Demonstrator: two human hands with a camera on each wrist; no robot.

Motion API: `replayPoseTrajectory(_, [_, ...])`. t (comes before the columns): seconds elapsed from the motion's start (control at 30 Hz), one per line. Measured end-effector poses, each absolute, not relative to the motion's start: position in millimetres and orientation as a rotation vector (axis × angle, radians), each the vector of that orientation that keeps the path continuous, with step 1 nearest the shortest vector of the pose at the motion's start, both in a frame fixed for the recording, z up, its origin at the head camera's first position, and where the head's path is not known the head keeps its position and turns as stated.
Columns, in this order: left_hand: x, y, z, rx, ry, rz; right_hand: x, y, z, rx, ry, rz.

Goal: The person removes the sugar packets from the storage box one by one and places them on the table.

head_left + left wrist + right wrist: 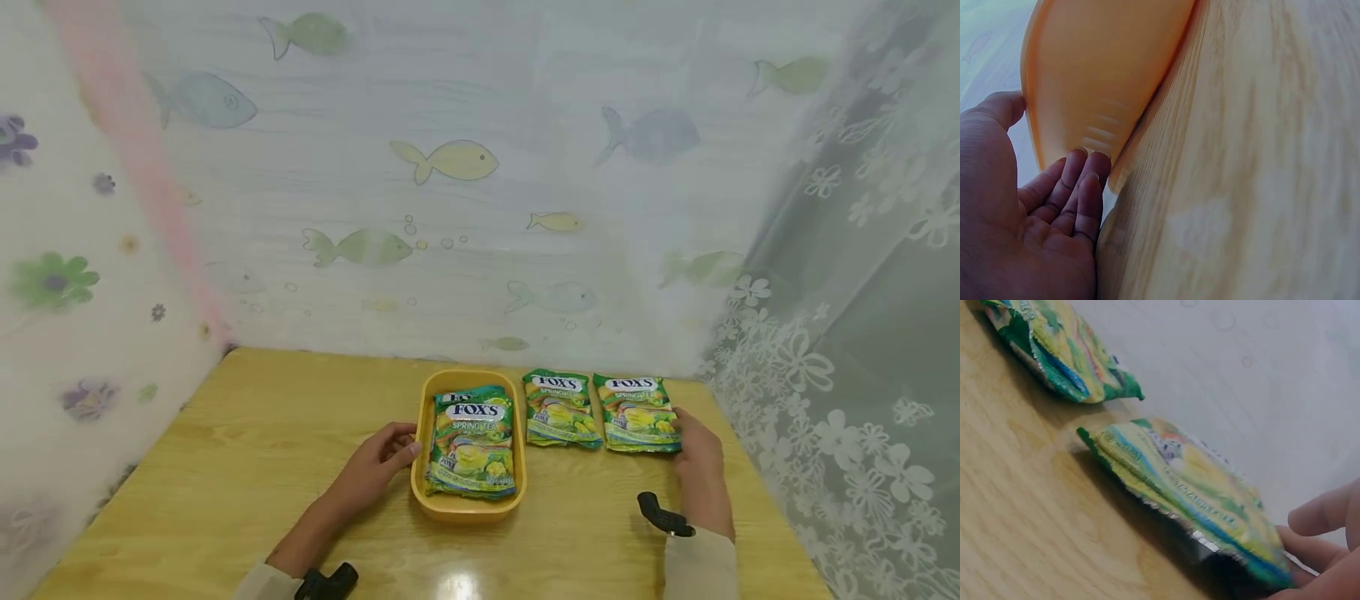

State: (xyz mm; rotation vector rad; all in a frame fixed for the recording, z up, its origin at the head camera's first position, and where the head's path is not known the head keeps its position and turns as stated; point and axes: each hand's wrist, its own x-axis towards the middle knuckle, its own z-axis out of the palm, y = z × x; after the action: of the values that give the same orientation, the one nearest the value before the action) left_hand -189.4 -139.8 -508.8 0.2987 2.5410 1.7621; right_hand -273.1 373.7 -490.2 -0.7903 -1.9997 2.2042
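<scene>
A yellow plastic tray (519, 500) stands on the table with several green-and-yellow Fox's Spring Tea candy bags (474, 450) stacked in it. My left hand (378, 462) is at the tray's left side. In the left wrist view its thumb touches the rim and its bent fingers (1075, 181) rest against the outer wall. To the right of the tray lie two more candy bags side by side, a nearer one (561, 408) and a farther one (636, 414). My right hand (699, 454) touches the right edge of the farther bag; in the right wrist view, the upper digit (1319, 515) stands off its surface.
The wooden table (247, 450) ends at a fish-patterned curtain (450, 250) behind the tray and bags. White lace curtain (840, 433) hangs along the right edge. Black straps with mounts (663, 514) sit on both wrists.
</scene>
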Motion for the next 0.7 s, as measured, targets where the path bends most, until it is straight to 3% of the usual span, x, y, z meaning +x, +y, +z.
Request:
replayPoseTrajectory(0.23, [-191.4,-141.2,-507.1,0.293,2.537,1.746,-264.3,379.8,-476.6,-0.710,-1.910,2.359])
replayPoseTrajectory(0.7, [-191.4,-141.3,-512.3,0.305,2.550,1.751,-255.4,365.0,-456.7,-0.560,-2.055,2.209])
